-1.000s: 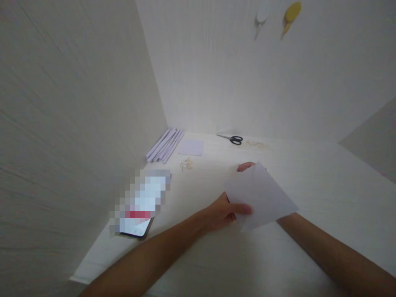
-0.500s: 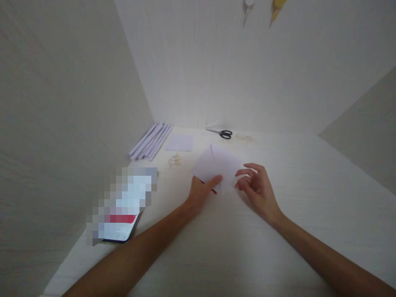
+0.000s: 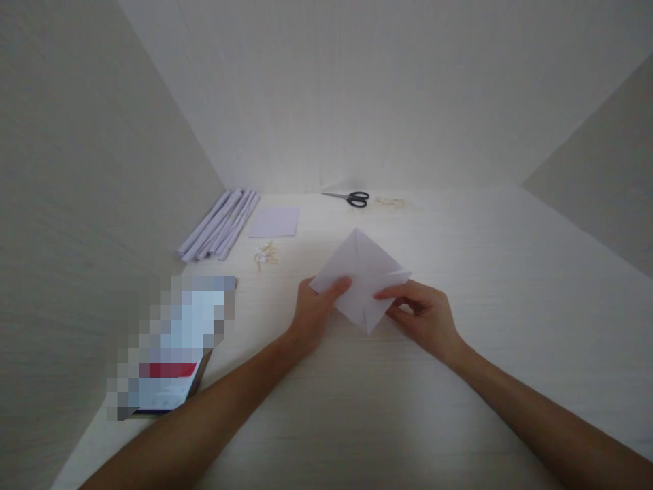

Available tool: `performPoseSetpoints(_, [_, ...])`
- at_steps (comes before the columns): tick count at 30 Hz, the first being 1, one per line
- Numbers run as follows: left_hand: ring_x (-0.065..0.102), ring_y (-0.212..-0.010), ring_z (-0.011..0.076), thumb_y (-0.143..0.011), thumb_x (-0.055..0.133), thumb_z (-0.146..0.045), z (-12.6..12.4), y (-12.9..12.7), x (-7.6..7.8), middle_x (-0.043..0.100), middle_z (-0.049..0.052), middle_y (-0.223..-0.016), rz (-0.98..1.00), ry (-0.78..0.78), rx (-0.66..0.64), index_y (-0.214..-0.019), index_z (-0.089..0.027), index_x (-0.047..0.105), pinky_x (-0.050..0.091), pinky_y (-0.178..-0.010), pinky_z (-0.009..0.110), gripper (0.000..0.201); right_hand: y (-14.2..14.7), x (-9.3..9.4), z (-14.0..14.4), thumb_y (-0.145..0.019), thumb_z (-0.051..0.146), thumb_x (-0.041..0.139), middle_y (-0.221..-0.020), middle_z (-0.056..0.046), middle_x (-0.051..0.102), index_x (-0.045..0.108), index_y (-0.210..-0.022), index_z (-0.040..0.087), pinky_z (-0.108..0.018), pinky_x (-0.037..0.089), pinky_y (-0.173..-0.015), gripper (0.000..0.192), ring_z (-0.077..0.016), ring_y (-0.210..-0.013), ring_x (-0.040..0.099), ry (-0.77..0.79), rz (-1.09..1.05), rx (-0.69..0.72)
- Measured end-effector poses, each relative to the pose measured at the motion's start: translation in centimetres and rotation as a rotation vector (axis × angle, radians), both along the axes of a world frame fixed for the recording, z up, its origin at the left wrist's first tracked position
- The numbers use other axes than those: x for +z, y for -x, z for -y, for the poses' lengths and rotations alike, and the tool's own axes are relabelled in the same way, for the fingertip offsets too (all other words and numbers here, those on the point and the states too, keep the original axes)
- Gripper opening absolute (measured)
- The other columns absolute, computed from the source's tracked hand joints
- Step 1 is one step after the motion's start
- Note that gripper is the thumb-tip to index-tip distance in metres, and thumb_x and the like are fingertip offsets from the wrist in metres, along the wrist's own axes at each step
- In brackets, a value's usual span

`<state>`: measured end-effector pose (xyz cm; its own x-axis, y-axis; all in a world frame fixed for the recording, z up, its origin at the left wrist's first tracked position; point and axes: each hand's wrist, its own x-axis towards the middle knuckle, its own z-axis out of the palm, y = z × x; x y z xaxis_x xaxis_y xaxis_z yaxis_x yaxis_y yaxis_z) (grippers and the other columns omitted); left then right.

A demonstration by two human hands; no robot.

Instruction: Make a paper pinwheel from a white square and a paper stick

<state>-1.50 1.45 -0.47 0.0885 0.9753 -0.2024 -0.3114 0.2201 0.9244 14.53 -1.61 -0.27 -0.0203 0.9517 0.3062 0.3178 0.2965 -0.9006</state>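
A white folded paper square [image 3: 357,262], turned so one corner points away from me, is held just above the table between both hands. Creases run in from its corners. My left hand [image 3: 316,306] grips the left corner, thumb flat on top and the other fingers hidden beneath. At the right corner, my right hand [image 3: 426,309] pinches the paper with a finger on its upper face and the thumb lower down, near the lower right edge.
Rolled paper tubes [image 3: 219,224] lie at the back left beside a flat paper square [image 3: 274,222]. Small pale sticks [image 3: 266,254] sit in front of it. Black-handled scissors [image 3: 352,198] and thin pale pieces [image 3: 390,202] lie by the back wall. A phone [image 3: 173,354] stands near my left forearm.
My right hand, apart from the paper before, has closed on its right corner. The paper now shows as a neat diamond. The view has shifted slightly.
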Motion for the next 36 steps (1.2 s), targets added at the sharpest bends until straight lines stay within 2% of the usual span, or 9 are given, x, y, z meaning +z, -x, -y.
performPoseSetpoints(4, [0.057, -0.058, 0.0119, -0.056, 0.07, -0.029, 0.0, 0.0, 0.0, 0.063, 0.003, -0.064, 0.014, 0.026, 0.019, -0.066, -0.011, 0.064, 0.047, -0.058, 0.024, 0.022, 0.1, 0.0, 0.0, -0.059, 0.019, 0.066, -0.069, -0.004, 0.063, 0.069, -0.065, 0.021, -0.025, 0.045, -0.047, 0.007, -0.0129, -0.056, 0.054, 0.047, -0.067, 0.023])
performPoseSetpoints(7, [0.057, -0.058, 0.0113, -0.055, 0.071, -0.029, 0.1, 0.0, 0.3, 0.064, 0.003, -0.065, 0.013, 0.042, 0.034, -0.067, -0.011, 0.064, 0.046, -0.057, 0.023, 0.023, 0.5, 0.1, -0.2, -0.058, 0.023, 0.069, -0.073, -0.005, 0.062, 0.068, -0.062, 0.021, -0.024, 0.045, -0.048, 0.005, -0.014, -0.062, 0.055, 0.068, -0.13, 0.016])
performPoseSetpoints(14, [0.052, -0.051, 0.0088, -0.053, 0.071, -0.03, 0.3, 0.0, 0.7, 0.061, 0.001, -0.059, -0.117, 0.028, 0.027, -0.061, -0.011, 0.063, 0.041, -0.049, 0.02, 0.022, 1.3, 0.4, -0.4, -0.056, 0.02, 0.069, -0.077, -0.004, 0.058, 0.062, -0.054, 0.016, -0.017, 0.043, -0.043, 0.009, -0.0103, -0.063, 0.054, 0.181, -0.34, -0.036])
performPoseSetpoints(20, [0.051, -0.051, 0.0086, -0.053, 0.072, -0.03, 0.2, -0.1, 0.1, 0.059, 0.0, -0.057, -0.101, 0.008, 0.036, -0.06, -0.012, 0.062, 0.041, -0.049, 0.02, 0.022, 1.5, 0.5, -0.3, -0.058, 0.022, 0.069, -0.049, 0.003, 0.054, 0.058, -0.056, 0.015, -0.016, 0.04, -0.039, 0.014, -0.0048, -0.042, 0.047, 0.288, -0.334, -0.081])
performPoseSetpoints(36, [0.056, -0.055, 0.0109, -0.054, 0.072, -0.029, 0.2, -0.3, 0.0, 0.063, 0.003, -0.062, -0.075, -0.004, 0.05, -0.064, -0.011, 0.063, 0.045, -0.054, 0.021, 0.023, 1.9, 0.6, -0.3, -0.062, 0.025, 0.067, -0.049, 0.002, 0.061, 0.055, -0.056, 0.014, -0.016, 0.044, -0.041, 0.018, -0.0069, -0.042, 0.055, 0.308, -0.361, -0.131])
